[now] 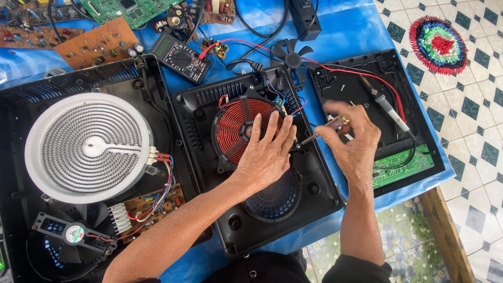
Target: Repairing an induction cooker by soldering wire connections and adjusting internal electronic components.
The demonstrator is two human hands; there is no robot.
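In the middle of the frame the left hand (267, 154) is lying flat, fingers spread, on the red copper coil (242, 127) that is sitting inside the open black cooker housing (314, 183); its grip is open, pressing rather than grasping. Just to the right, the right hand (352, 140) is pinching a slim screwdriver (329, 127) with a pale yellow handle, its grip closed around the shaft and the tip angling down and left toward the coil's right edge, beside the left fingertips. To do this well, I judge that the flat hand should be keeping the coil steady while the tip is seating squarely in its fastener before any turning, and staying off the thin blue and red wires (277, 94) near the coil's upper right. In the left of the frame a white ribbed heating disc (86, 147) is resting in a larger black shell, with a small fan (73, 233) at lower left wearing a round green-and-white sticker. At upper centre a black multimeter (181, 57) is lying on the blue worktop (346, 31), its red lead running right. A green circuit board (401, 167) is showing at the right, under a black back panel (361, 94), and brown boards are crowding the upper left.
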